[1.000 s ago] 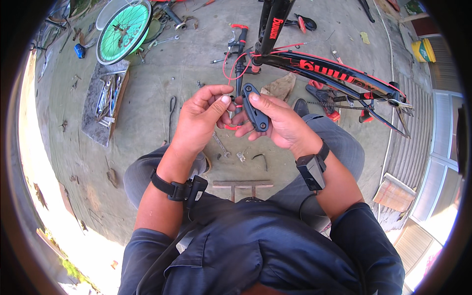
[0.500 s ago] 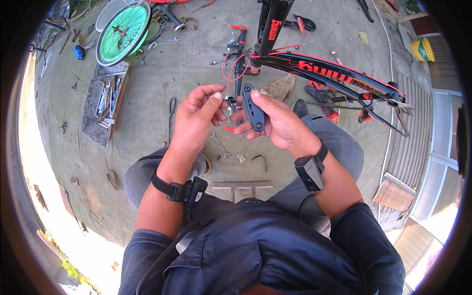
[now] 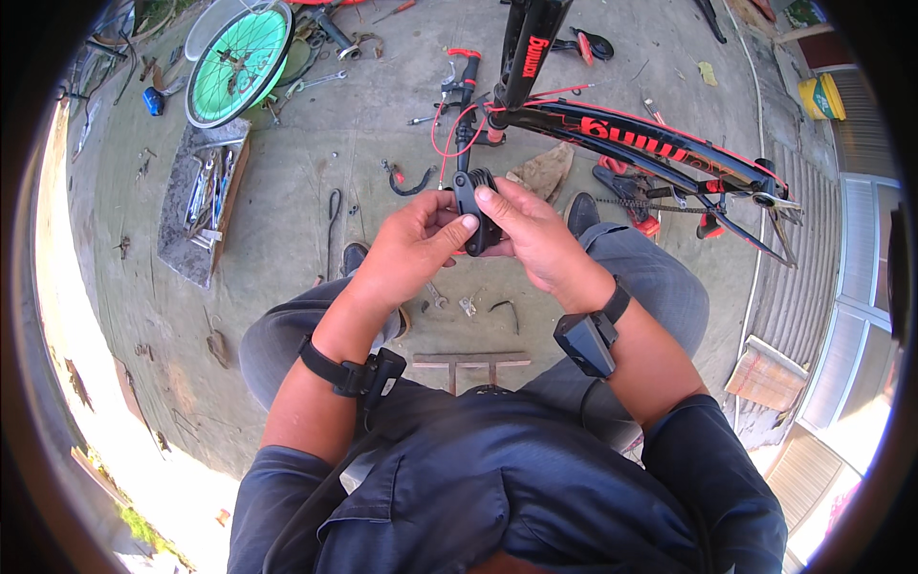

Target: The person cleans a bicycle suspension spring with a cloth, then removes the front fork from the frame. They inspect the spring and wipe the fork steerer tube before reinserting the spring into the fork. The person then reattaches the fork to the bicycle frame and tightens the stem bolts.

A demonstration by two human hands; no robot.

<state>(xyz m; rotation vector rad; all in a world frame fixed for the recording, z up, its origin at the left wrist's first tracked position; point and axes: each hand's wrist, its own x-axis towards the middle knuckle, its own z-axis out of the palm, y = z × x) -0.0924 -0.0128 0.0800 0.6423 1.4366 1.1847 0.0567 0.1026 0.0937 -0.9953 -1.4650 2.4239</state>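
A dark folding multi-tool [image 3: 465,197] is held upright between my two hands, in front of the bicycle's handlebar. My left hand [image 3: 413,241] pinches its left side, thumb on the near face. My right hand [image 3: 543,235] grips its right side, thumb near the upper end and fingers behind. Its folded bits show along the top, but which ones I cannot make out. Just beyond it lies the handlebar [image 3: 467,96] with red-trimmed grips and a looped red cable [image 3: 437,134], joined to the black and red bicycle frame [image 3: 631,134].
A tray of wrenches [image 3: 244,158] lies at left, below a wheel with a green disc [image 3: 251,72]. On the ground between my legs are an open-end wrench [image 3: 437,295] and small parts. A brown cloth [image 3: 543,170] lies beside the frame; a yellow bucket [image 3: 820,98] stands far right.
My left hand has moved right and now grips the multi-tool together with my right hand. The tool has turned, showing its folded bits. A curved black part beyond my left hand is now uncovered.
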